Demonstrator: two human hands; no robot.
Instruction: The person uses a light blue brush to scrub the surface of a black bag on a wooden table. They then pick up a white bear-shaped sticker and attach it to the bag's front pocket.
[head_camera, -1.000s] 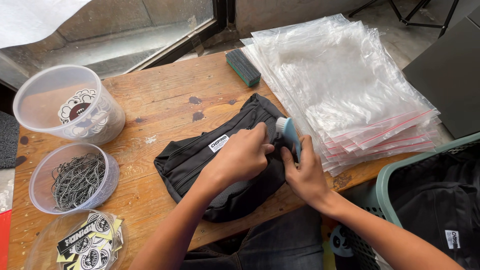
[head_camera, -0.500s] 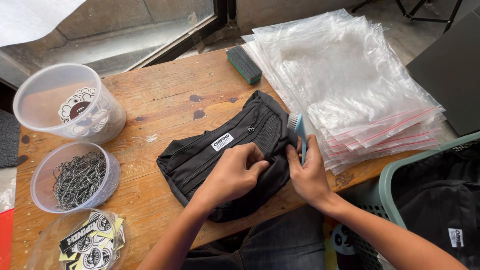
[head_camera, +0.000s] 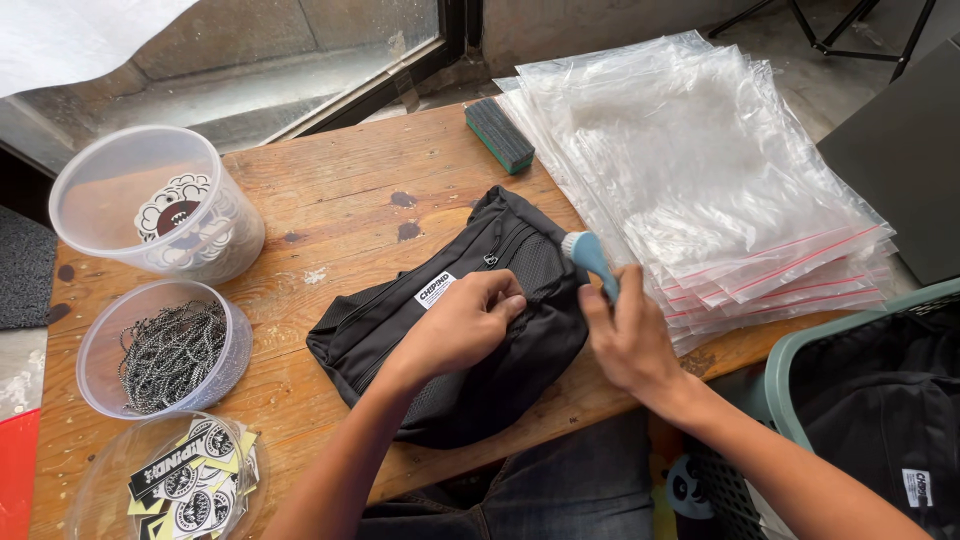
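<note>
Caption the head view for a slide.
Left hand presses a black waist bag on the wooden table; right hand holds a blue tool.

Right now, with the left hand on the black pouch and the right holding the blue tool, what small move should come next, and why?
Probably bring the blue tool down onto the black pouch: the right hand holds it just off the pouch's edge, while the left hand pins the fabric flat.
</note>
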